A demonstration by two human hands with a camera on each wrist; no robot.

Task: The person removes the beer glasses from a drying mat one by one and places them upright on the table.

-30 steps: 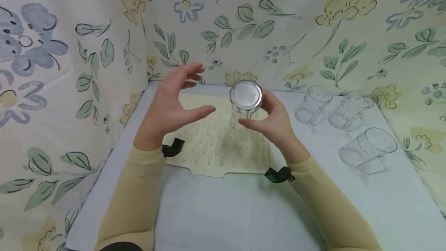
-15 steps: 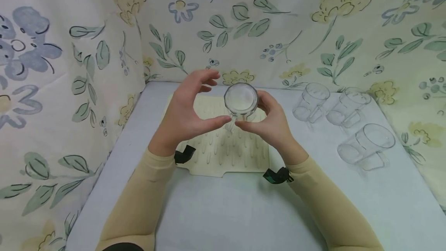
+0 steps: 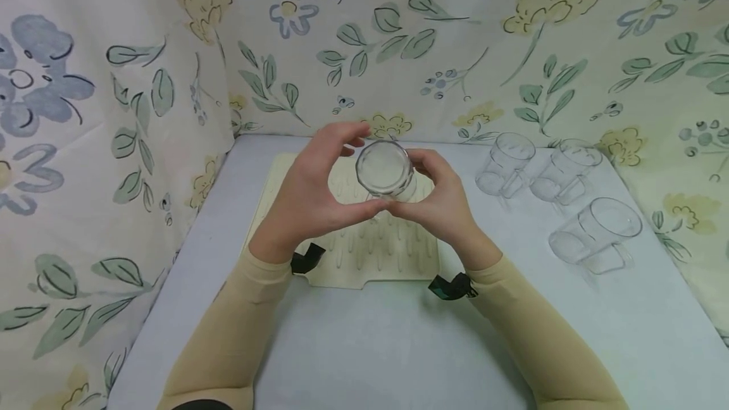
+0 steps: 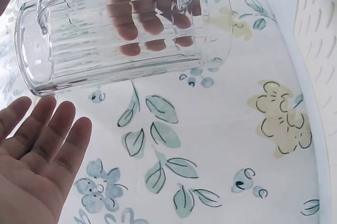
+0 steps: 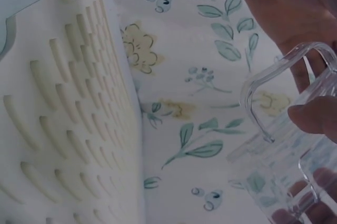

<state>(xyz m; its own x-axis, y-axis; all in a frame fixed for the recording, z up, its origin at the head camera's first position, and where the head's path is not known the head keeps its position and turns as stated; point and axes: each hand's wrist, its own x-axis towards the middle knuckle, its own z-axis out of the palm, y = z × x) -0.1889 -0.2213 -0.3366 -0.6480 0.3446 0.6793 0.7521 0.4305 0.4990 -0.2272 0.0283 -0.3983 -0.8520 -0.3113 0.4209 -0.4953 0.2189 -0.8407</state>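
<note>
A clear glass mug (image 3: pixel 385 168) hangs over the cream ridged mat, its round base turned up toward the head camera. My right hand (image 3: pixel 441 192) grips its side; through the glass, those right fingers (image 4: pixel 142 19) show curled behind the mug. From the left, my left hand (image 3: pixel 319 188) arches around the mug, thumb reaching across its near side toward the right thumb. In the left wrist view, the left fingers (image 4: pixel 58 134) extend loosely right by the mug's base. The mug's handle (image 5: pixel 253 84) points downward, toward the mat, in the right wrist view.
Below the hands lies the cream ridged mat (image 3: pixel 364 264) on a white-covered table (image 3: pixel 364 347). Three more clear mugs stand at the right: one at the back (image 3: pixel 505 163), a second mug (image 3: pixel 566 169) beside it, a third mug (image 3: pixel 595 233) nearer. Floral cloth (image 3: pixel 364 37) encloses the table.
My left hand has moved right, from beside the mug to around its left side. The mug, still in my right hand, has shifted slightly left.
</note>
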